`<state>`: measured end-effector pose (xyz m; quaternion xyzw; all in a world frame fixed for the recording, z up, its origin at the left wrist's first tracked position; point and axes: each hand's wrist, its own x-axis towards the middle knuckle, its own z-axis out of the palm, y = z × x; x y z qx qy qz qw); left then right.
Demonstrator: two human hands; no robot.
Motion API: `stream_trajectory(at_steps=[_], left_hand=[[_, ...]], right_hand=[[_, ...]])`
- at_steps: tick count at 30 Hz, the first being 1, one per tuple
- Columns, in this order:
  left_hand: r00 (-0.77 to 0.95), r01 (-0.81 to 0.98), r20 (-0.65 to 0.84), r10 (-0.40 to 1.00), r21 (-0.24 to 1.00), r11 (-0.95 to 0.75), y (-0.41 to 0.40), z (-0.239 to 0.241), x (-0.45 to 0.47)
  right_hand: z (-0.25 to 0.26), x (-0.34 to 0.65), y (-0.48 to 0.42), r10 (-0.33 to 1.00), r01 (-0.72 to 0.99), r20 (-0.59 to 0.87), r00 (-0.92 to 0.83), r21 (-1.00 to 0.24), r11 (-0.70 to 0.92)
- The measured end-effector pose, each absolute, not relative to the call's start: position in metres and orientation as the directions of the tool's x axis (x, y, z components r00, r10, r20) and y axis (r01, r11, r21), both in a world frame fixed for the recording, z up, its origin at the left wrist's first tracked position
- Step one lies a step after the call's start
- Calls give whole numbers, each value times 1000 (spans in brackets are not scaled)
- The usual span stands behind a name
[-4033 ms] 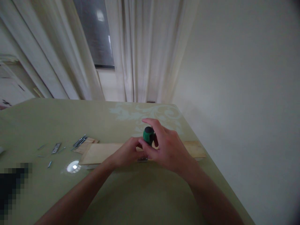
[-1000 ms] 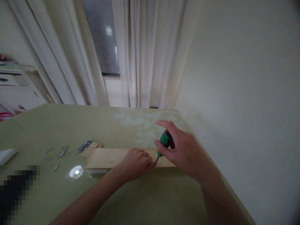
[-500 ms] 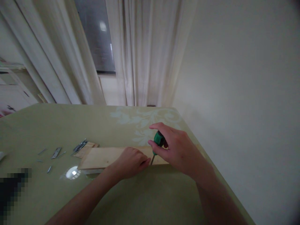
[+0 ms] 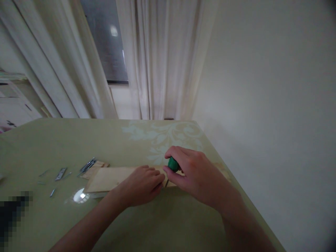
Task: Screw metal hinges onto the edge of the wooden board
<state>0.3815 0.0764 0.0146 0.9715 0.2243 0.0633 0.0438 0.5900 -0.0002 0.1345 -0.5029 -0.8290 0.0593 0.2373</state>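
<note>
A pale wooden board [image 4: 107, 177] lies flat on the table, raised slightly off it at its left end. Across its middle, my left hand [image 4: 145, 183] is closed on the board, fingers curled and thumb at the near edge. My right hand [image 4: 191, 171] is wrapped round the green handle of a screwdriver [image 4: 172, 163]. The screwdriver tilts, its shaft running down to the board's near edge beside my left fingertips. Whether a screw sits under the tip is hidden. My right hand and forearm cover part of the board's right side.
Left of the board, several long screws [image 4: 87, 165] lie by small wooden pieces [image 4: 92, 170]. A metal plate [image 4: 61, 174] and loose screws [image 4: 53, 192] lie farther left. A wall [image 4: 275, 122] borders the table [image 4: 78, 140] on the right; curtains [image 4: 168, 70] hang behind.
My right hand's fingers have closed in around the screwdriver handle, and the handle has dropped slightly, its end now facing me more. My left hand stays on the board.
</note>
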Motion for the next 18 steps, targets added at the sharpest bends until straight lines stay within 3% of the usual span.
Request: stream_trajectory(at_steps=[18], left_hand=[[878,456,87,472,154,-877,83,15,375]], right_hand=[[133,590,1,857,795,342,-386,-348,497]])
